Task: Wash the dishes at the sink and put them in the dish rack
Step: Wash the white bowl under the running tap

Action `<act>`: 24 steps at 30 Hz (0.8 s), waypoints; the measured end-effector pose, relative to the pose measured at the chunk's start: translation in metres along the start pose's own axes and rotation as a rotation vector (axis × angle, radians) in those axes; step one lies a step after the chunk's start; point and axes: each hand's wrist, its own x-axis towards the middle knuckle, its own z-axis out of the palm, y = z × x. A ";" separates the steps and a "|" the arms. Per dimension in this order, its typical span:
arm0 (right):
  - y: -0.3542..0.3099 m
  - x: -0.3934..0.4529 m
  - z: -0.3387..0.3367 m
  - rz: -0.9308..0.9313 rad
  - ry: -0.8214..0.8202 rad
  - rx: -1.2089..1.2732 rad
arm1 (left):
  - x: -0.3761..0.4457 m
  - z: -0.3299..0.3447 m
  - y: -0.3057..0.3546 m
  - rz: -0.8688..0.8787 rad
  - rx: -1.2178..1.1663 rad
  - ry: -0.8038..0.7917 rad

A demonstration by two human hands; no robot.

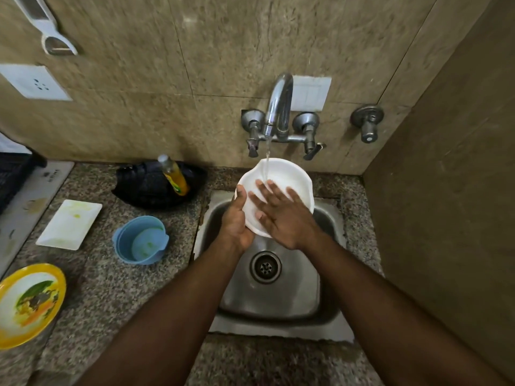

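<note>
Head-camera view, looking down over a small steel sink [278,299] set in a speckled stone bench [117,296]. White bowl [289,174] held tilted above the far part of the sink, just under the tap [278,104], with a thin stream of water [267,160] falling into it. Left hand [237,221] on the bowl's left rim, grip curled round the edge, thumb on the inside. Right hand [281,213] laid flat inside the bowl, fingers [257,200] straight and spread, grip wide, pressing the inner surface where the water lands. Both forearms reaching in from the near edge. Round drain [265,266] visible in the sink floor, below the hands.

Left of the sink, on the bench: blue bowl [140,240] with a small lug on its rim, greenish smears inside. Further left, white rectangular plate [69,224] with yellowish smears. At the near left edge, yellow-rimmed plate [29,303] with food remains on it. At the far side against the wall, black tray [150,188] holding a leaning bottle [173,175] of yellow liquid. At the far left edge, part of a dark crate-like thing [14,174], too cut off to tell what. On the tiled wall: white socket plate [34,82] to the left, white switch plate [310,93] behind the tap, separate valve [367,122] to the right.
</note>
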 end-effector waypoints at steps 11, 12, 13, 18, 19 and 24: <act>0.045 0.024 -0.058 0.781 0.670 0.911 | 0.002 -0.001 0.017 0.227 0.263 0.184; 0.051 0.031 -0.065 0.835 0.704 0.914 | 0.000 -0.001 0.019 0.224 0.269 0.194; 0.055 0.037 -0.073 0.868 0.710 0.900 | -0.001 -0.001 0.021 0.228 0.288 0.200; 0.046 0.051 -0.100 0.860 0.567 0.371 | -0.007 -0.001 0.023 0.251 0.403 0.206; 0.041 0.051 -0.102 0.840 0.535 0.250 | -0.008 -0.001 0.022 0.278 0.439 0.218; 0.026 0.044 -0.099 0.745 0.415 -0.017 | -0.008 -0.001 0.014 0.382 0.624 0.252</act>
